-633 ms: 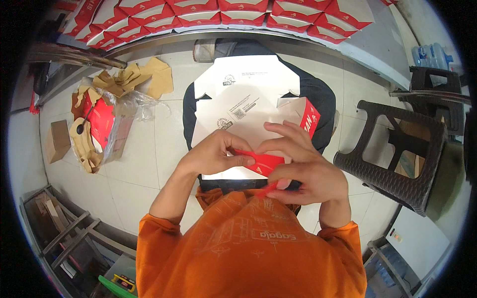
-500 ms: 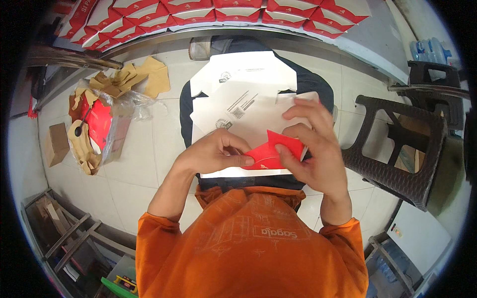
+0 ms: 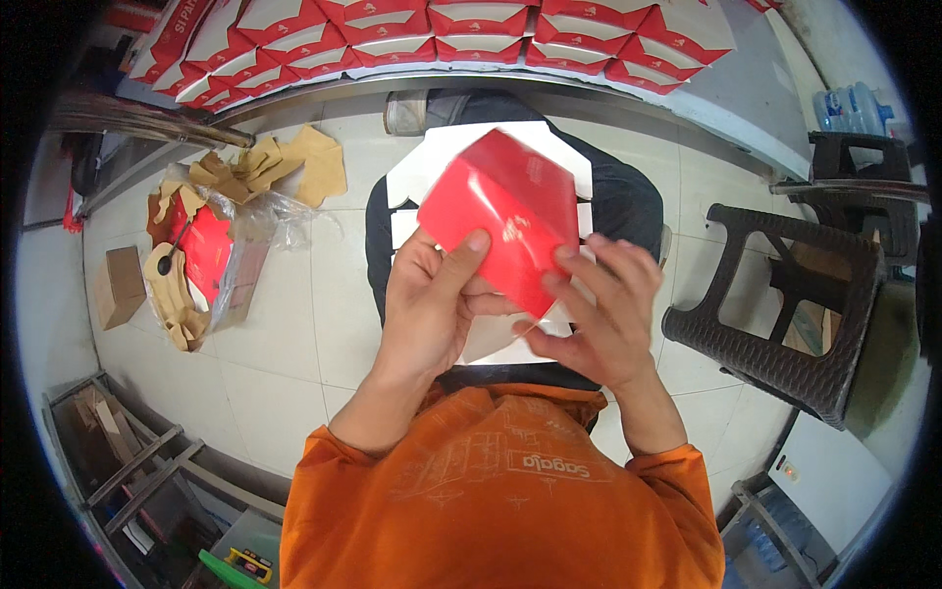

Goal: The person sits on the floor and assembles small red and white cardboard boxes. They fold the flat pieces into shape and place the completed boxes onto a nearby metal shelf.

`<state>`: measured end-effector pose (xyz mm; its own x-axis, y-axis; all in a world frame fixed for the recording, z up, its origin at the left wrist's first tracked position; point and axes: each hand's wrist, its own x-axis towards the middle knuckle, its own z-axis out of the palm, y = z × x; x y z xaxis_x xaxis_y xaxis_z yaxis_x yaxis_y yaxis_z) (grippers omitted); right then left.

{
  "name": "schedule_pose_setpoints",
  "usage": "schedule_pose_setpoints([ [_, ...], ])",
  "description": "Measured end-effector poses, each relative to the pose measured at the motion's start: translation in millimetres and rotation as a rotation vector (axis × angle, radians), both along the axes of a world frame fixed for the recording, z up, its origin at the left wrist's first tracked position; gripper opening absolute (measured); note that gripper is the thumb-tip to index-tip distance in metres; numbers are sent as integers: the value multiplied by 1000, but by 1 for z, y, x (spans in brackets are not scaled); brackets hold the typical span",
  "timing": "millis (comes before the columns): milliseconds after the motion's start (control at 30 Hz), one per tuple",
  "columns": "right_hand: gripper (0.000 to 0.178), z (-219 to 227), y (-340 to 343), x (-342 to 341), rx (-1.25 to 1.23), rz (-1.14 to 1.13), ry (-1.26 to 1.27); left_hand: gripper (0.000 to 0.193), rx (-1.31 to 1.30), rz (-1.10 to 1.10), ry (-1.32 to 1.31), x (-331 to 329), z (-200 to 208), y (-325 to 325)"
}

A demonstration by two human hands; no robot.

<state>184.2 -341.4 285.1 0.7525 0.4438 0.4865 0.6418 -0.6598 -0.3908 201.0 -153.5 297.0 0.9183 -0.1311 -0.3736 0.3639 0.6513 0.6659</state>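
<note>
A folded carton box [image 3: 505, 211] with glossy red faces is tilted up above my lap. My left hand [image 3: 422, 304] is closed on its near left edge, thumb on the red face and fingers underneath. My right hand [image 3: 603, 309] is at the box's near right corner, fingers spread and slightly blurred, fingertips against the edge and thumb just below the corner. Beneath the box, flat white carton blanks [image 3: 422, 177] lie across my legs. The box hides much of them, including most of their middle.
Rows of folded red and white boxes [image 3: 481, 20] stand on the surface ahead. To the left on the floor is a torn package of red sheets [image 3: 201, 250], with brown paper [image 3: 319, 167] and a small carton [image 3: 120, 285]. A dark plastic stool [image 3: 834, 363] stands at the right.
The red box has been raised and turned, so its broad red face now shows instead of a folded end. My left hand has shifted under its left edge; my right fingers have spread.
</note>
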Motion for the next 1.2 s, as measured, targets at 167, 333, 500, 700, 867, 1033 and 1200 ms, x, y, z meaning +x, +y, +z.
schedule_pose_setpoints([
  [167, 50, 19, -12, 13, 225, 60, 266, 23, 220, 38, -108, -1, -15, 3],
  [333, 39, 27, 10, 0, -348, -27, 153, 24, 314, 47, -66, -15, -23, -7],
  [500, 28, 1, -13, 14, -42, 58, 281, 27, 243, -107, 28, -19, -28, -10],
  [700, 22, 5, -14, 12, -91, 97, 122, 33, 408, -277, -134, -10, -36, -14],
  [867, 28, 4, -8, 24, 35, 1, 430, 33, 323, -404, -130, -22, -41, -9],
  [1033, 32, -27, -18, 35, 639, -25, 713, 30, 390, -405, -337, 3, -69, -2],
  [1200, 42, -8, -19, 30, 56, 254, 455, 25, 346, -363, -265, 9, -87, -1],
])
